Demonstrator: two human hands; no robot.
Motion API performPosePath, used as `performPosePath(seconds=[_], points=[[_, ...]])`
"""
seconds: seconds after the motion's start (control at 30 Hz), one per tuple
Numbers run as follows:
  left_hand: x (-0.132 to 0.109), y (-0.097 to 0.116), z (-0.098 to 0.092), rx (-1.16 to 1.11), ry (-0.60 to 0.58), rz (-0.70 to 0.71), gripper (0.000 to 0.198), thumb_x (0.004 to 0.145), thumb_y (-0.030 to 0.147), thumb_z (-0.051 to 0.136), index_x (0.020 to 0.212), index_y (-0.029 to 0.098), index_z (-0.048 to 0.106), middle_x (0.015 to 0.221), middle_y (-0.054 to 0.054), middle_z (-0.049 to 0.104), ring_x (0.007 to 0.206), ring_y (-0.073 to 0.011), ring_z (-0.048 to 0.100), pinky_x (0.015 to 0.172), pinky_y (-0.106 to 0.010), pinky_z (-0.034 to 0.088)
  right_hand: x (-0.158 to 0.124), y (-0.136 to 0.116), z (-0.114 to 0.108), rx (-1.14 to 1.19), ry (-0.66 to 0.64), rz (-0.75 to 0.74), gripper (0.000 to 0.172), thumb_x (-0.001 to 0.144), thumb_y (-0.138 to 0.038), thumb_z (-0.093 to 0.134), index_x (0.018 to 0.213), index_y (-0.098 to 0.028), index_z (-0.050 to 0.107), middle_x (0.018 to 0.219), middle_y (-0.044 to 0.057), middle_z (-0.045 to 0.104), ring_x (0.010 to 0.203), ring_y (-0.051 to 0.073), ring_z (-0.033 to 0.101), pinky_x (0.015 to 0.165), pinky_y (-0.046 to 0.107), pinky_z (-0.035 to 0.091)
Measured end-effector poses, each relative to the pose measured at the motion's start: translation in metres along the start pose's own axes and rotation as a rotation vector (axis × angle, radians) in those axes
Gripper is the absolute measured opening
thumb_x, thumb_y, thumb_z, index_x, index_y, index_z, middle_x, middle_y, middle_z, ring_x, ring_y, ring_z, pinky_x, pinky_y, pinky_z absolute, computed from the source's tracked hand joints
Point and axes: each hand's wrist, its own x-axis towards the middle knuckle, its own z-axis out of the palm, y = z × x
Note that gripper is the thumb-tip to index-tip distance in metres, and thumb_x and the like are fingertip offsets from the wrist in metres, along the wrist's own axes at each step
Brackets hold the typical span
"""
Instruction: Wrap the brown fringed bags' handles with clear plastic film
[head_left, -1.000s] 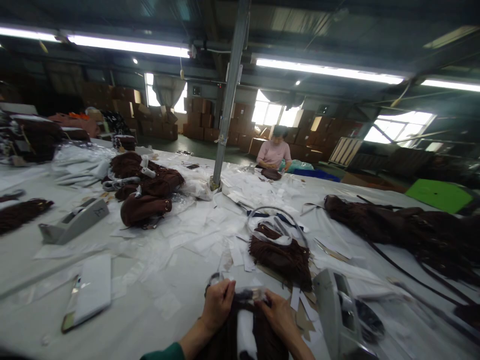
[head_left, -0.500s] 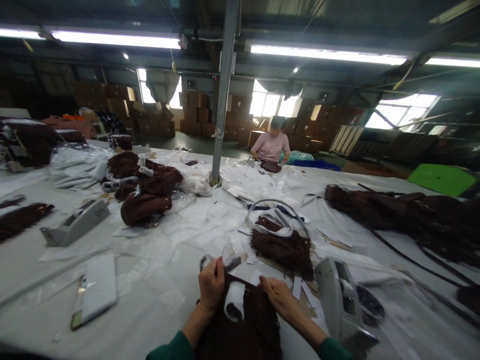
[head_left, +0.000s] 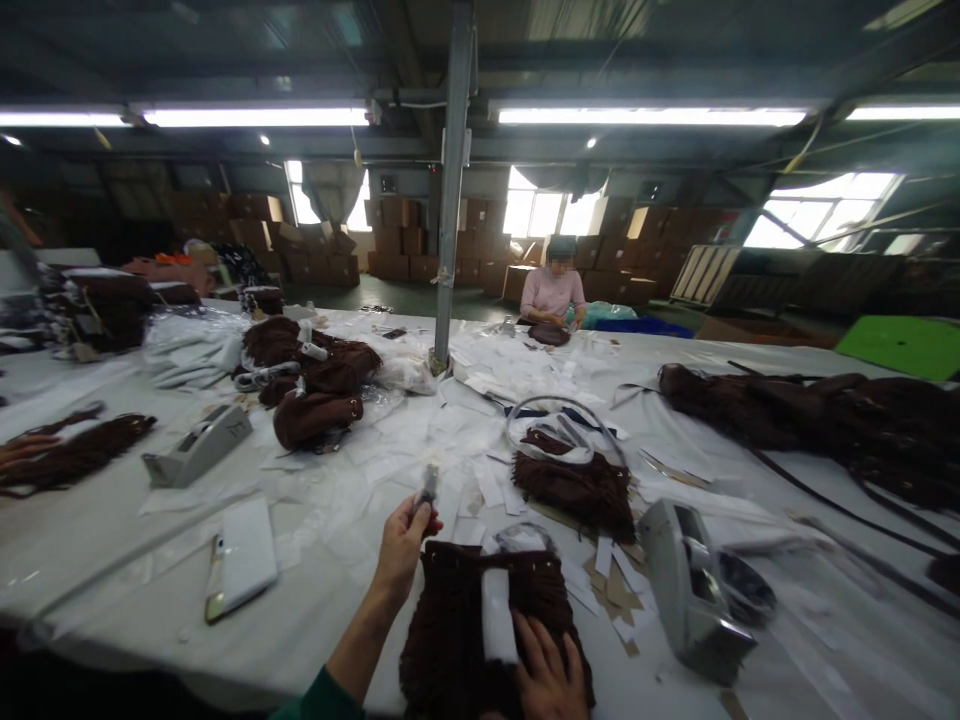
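Note:
A dark brown fringed bag [head_left: 457,620] lies in front of me near the table's front edge, with a white paper-wrapped piece [head_left: 498,615] on top. My left hand [head_left: 403,545] is raised to the bag's upper left, pinched shut on a small dark strip [head_left: 427,488] that sticks upward. My right hand [head_left: 547,675] rests flat on the bag's lower right, fingers spread. A clear plastic loop [head_left: 525,538] lies at the bag's top edge.
A grey tape dispenser [head_left: 694,590] stands to the right, another [head_left: 199,447] at left. A second fringed bag [head_left: 574,480] lies ahead, more brown bags [head_left: 311,375] at left and right [head_left: 810,420]. A white packet [head_left: 244,555] lies at left. Paper scraps cover the white table [head_left: 112,530]. A person [head_left: 553,290] works at the far side beside a metal post [head_left: 448,200].
My left hand has pulled away from the bag up and to the left with the dark strip. My right hand moved down onto the bag and flattened. The view shifted right.

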Motion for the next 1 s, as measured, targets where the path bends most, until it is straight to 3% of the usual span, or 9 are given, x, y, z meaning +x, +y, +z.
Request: performPosePath(seconds=[0.13,0.23,0.37,0.5,0.7,0.87,0.93,1.0], points=[[-0.022,0.029,-0.018,-0.061,-0.122,-0.003,0.038,0.083,0.05,0.057,0.085,0.013,0.06,0.075,-0.003,0.064,0.044,-0.0059,0.05,0.045,-0.019,0.037,0.015,0.037,-0.02,-0.064,-0.049,0.054,0.023,0.079,-0.039,0.063,0.097,-0.028,0.071,0.139,0.006,0.05,0.127,0.036,0.043,0.102,0.063,0.021],[-0.036,0.047,-0.029,-0.166,-0.12,-0.003,0.037,0.081,0.048,0.062,0.09,0.013,0.059,0.09,-0.006,0.068,0.04,-0.0012,0.044,0.04,-0.016,0.029,0.024,0.058,-0.023,-0.127,0.083,0.095,0.024,0.086,-0.036,0.051,0.092,-0.024,0.071,0.132,0.009,0.057,0.124,0.035,0.047,0.098,0.064,0.024],[-0.045,0.06,-0.04,-0.25,0.002,0.017,0.038,0.075,0.047,0.068,0.089,0.015,0.053,0.097,-0.007,0.069,0.038,-0.0007,0.042,0.038,-0.016,0.027,0.02,0.06,-0.023,-0.149,0.341,0.141,0.036,0.091,-0.036,0.04,0.099,-0.019,0.07,0.119,0.015,0.065,0.112,0.034,0.057,0.095,0.059,0.03],[-0.049,0.06,-0.045,-0.162,0.053,0.023,0.038,0.074,0.048,0.066,0.087,0.016,0.05,0.092,-0.007,0.07,0.038,-0.0028,0.044,0.037,-0.016,0.026,-0.013,0.042,-0.036,-0.072,0.509,0.139,0.041,0.095,-0.04,0.036,0.107,-0.018,0.068,0.109,0.013,0.069,0.103,0.029,0.063,0.094,0.049,0.037],[-0.055,0.057,-0.041,-0.055,0.001,0.089,0.034,0.077,0.048,0.062,0.081,0.018,0.045,0.088,-0.005,0.069,0.038,-0.0036,0.042,0.037,-0.018,0.029,-0.06,-0.003,-0.066,0.309,0.559,0.301,0.041,0.092,-0.048,0.043,0.104,-0.018,0.069,0.102,0.013,0.071,0.095,0.027,0.066,0.089,0.043,0.049],[-0.083,0.058,-0.023,0.091,-0.133,0.198,0.025,0.078,0.04,0.064,0.074,0.019,0.052,0.067,0.003,0.062,0.041,-0.0069,0.043,0.041,-0.02,0.031,-0.037,-0.049,-0.102,0.877,0.383,0.483,0.051,0.079,-0.053,0.062,0.116,-0.018,0.064,0.102,0.012,0.071,0.095,0.029,0.067,0.085,0.041,0.054],[-0.104,0.052,-0.013,0.177,-0.205,0.253,0.015,0.078,0.032,0.064,0.074,0.019,0.058,0.056,0.005,0.055,0.042,-0.0086,0.043,0.043,-0.02,0.031,-0.019,-0.068,-0.111,1.129,0.283,0.466,0.061,0.072,-0.053,0.07,0.12,-0.016,0.061,0.098,0.012,0.072,0.092,0.028,0.068,0.081,0.039,0.056],[-0.126,0.043,-0.003,0.293,-0.303,0.365,0.008,0.082,0.026,0.059,0.079,0.02,0.063,0.058,0.002,0.058,0.05,-0.0115,0.05,0.051,-0.022,0.037,-0.003,-0.086,-0.112,1.24,0.239,0.421,0.061,0.068,-0.053,0.074,0.117,-0.017,0.062,0.094,0.01,0.073,0.089,0.028,0.069,0.079,0.038,0.056]])
